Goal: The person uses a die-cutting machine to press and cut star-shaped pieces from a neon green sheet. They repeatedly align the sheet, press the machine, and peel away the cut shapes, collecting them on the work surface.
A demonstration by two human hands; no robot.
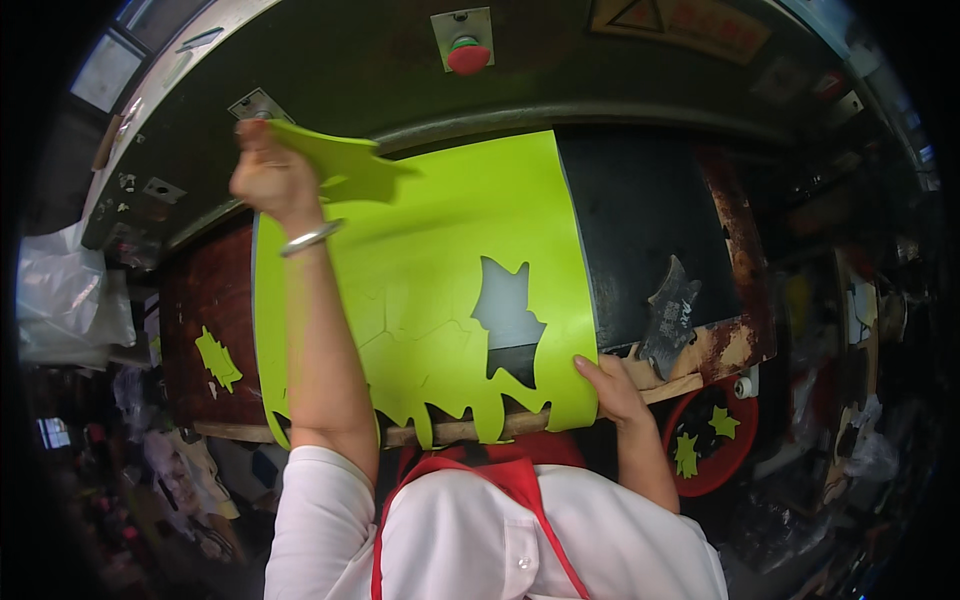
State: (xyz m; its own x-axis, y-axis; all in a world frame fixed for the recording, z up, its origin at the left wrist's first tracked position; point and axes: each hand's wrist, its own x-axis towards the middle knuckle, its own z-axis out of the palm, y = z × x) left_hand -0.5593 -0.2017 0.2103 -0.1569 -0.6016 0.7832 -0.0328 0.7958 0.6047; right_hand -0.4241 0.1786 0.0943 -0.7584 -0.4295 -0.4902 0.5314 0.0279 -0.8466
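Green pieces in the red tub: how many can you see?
2 visible in the red tub: one green piece lower left, another green piece upper right. More may be hidden.

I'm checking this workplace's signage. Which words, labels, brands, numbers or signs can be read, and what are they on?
I won't copy wording, but the marks I see are:
Wide sign, upper right: a triangle outline and reddish lettering, blurred.
Dark jagged tool, right of the green sheet: pale marks, too small to read.
Plate behind the red button: any marks are too small to read.
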